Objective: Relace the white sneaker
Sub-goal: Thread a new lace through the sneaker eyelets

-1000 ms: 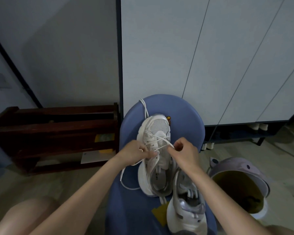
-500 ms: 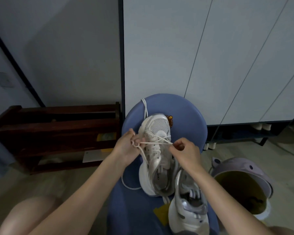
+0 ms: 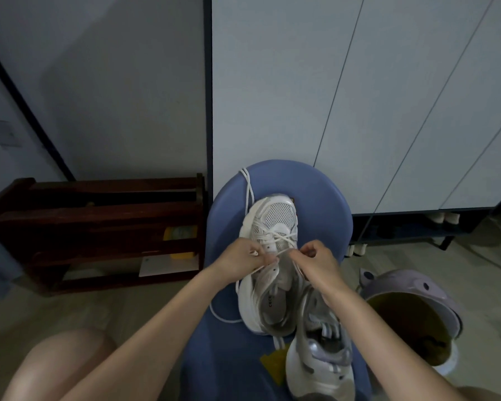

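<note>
Sneaker [image 3: 275,227] on chair [image 3: 324,198] (bin [image 3: 434,290] beside)

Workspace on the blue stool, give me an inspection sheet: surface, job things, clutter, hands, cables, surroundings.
Surface: blue stool, round seat, carrying two shoes.
Job's things: white sneaker lies toe away from the person; white lace is crossed through the front eyelets, with loose lengths trailing past the toe and off the sneaker's left side.
Clutter: second sneaker lies nearer the person, overlapping the first one's heel; yellow scrap beside it.
Hands: left hand and right hand each pinch the lace over the tongue.
Cables: nothing seen.
Surroundings: dark wooden rack to the left, white cabinet doors behind, lilac bin to the right.
</note>
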